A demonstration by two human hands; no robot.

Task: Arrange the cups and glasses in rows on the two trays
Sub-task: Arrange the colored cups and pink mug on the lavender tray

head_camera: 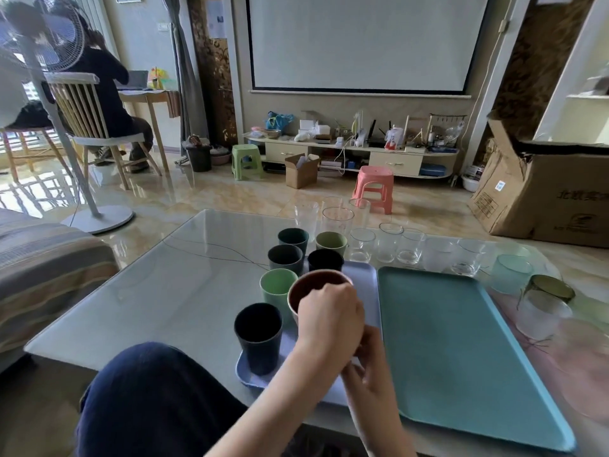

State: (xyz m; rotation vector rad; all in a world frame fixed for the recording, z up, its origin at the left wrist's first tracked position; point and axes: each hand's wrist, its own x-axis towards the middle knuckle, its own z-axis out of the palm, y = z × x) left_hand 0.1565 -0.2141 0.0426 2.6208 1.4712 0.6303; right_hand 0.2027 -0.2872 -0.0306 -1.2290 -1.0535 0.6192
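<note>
Gripping a brown cup (313, 285) over the lilac tray (364, 275), the left hand (329, 319) closes round it; right hand (370, 367) grip unclear.

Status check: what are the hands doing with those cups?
Left hand grips brown cup over lavender tray. Right hand alongside, grip unclear. Teal tray bare.

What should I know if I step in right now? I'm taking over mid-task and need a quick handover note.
Left hand grips the brown cup over the lilac tray; right hand is beside it, grip unclear.
Done: coloured cups stand in two rows on the lilac tray, navy cup nearest.
Left: set the brown cup down; the teal tray holds nothing; clear glasses and the frosted glass remain on the table.
</note>
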